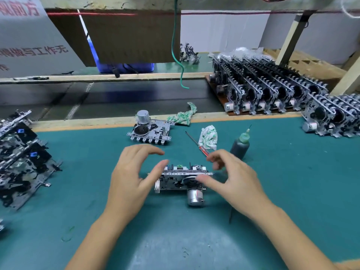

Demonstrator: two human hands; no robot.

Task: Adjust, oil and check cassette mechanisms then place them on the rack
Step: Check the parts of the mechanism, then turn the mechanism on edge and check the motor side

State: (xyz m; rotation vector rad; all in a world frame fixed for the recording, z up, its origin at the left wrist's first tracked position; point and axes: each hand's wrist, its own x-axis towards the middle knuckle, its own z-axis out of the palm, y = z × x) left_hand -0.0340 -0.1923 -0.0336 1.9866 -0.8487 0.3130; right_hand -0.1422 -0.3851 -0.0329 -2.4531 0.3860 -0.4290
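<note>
A shiny metal cassette mechanism (181, 179) lies on a matt teal mat (272, 182) beside crumpled printed cloth (208, 137).

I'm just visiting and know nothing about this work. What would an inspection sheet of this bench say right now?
Surface: teal mat, worn pale near the front edge.
Job's things: one cassette mechanism between the hands; a second mechanism behind it; oil bottle; red-handled screwdriver; filled rack at far right; stacked mechanisms at left.
Clutter: two crumpled cloths.
Hands: left hand open, thumb touching the mechanism; right hand open, thumb on it, fingers blurred.
Cables: green cable hanging from above.
Surroundings: cardboard panel, blue bin, white sign with red characters.
</note>
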